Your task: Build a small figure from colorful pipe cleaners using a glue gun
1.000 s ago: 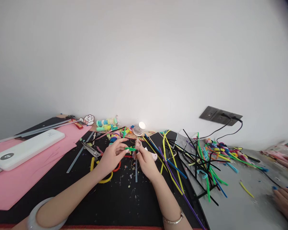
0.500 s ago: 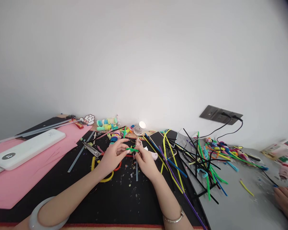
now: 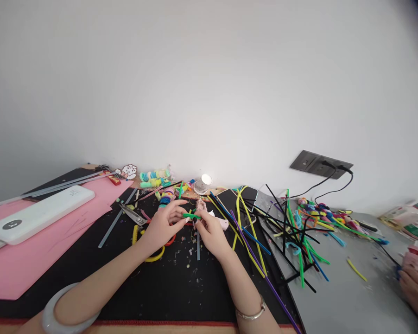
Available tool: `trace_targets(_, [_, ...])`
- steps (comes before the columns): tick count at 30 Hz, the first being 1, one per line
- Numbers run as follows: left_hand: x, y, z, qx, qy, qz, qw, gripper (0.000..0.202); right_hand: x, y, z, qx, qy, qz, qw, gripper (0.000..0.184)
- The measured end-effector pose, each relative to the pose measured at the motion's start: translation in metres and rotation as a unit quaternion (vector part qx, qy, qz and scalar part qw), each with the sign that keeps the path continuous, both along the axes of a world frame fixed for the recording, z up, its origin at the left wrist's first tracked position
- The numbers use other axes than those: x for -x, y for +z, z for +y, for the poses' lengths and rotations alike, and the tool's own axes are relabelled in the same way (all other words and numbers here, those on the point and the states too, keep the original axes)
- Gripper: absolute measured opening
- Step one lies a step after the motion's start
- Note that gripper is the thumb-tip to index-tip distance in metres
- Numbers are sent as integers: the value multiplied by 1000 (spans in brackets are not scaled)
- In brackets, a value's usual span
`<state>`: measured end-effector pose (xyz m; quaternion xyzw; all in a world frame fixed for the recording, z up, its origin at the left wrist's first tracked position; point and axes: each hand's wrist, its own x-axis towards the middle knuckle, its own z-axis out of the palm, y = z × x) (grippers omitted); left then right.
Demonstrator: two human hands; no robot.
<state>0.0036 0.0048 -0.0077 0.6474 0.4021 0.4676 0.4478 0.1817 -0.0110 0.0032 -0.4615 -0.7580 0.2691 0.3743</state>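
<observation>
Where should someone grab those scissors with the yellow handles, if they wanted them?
Probably by the yellow handle loop of the scissors, coming from the person's near side. The blades point away toward the far left, leaving the loop nearer the person. The left forearm crosses over the handles, so the bare curve just right of it looks easiest to reach.

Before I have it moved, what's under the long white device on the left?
Pink paper shows along the near edge of the white device; anything else directly beneath it is covered.
</observation>
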Motion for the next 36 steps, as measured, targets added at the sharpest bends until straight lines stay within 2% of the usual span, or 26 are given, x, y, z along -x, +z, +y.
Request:
trace_targets(9, [-1, 1, -1, -3, 12, -2, 1000, 43, 1, 1, -2, 1, 7, -6, 1000, 13])
trace_targets(18, [0, 7, -4, -7, 25, 35, 999, 42, 2, 2, -4, 2, 9, -15, 1000, 11])
trace_targets(27, [-3, 1, -2, -16, 33, 28, 999, 42, 1, -2, -2, -22, 2, -34, 999, 15])
trace_targets(36, [0, 6, -2, -4, 44, 36, 998, 43, 3, -1, -1, -14, -13, -30, 999, 16])
